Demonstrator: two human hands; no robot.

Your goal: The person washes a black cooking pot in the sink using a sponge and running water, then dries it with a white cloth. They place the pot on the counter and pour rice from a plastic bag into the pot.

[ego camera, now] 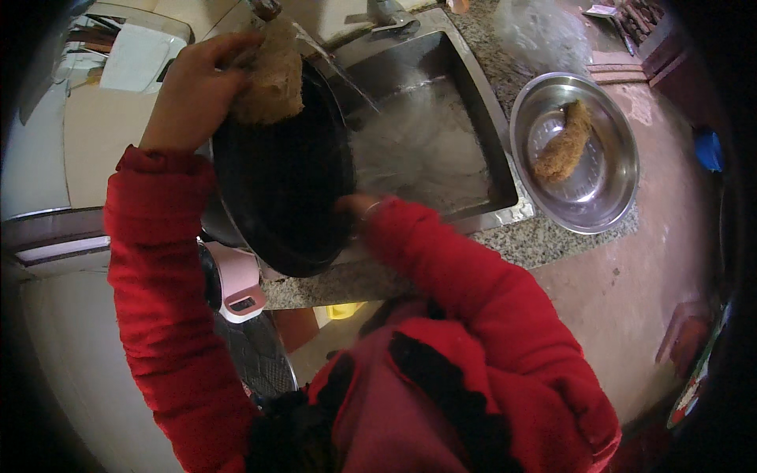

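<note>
A piece of tan, fibrous scrubber, apparently loofah (273, 80), is held in my left hand (195, 88), over the upper end of a black pan (284, 189). The pan stands tilted at the left side of a stainless-steel sink (423, 154), its dark inside facing me. My right hand (358, 207) is blurred at the pan's right rim, and its thumb lies over the edge; the other fingers are hidden. A thin stream of water (349, 86) runs down into the sink, where cloudy water swirls.
A steel bowl (609, 198) with a brown loofah (565, 145) stands right of the sink on the granite counter (532, 251). Behind it lies a clear plastic bag (541, 35). A white utensil holder (139, 56) is at upper left. A pink-and-white appliance (236, 278) sits below the pan.
</note>
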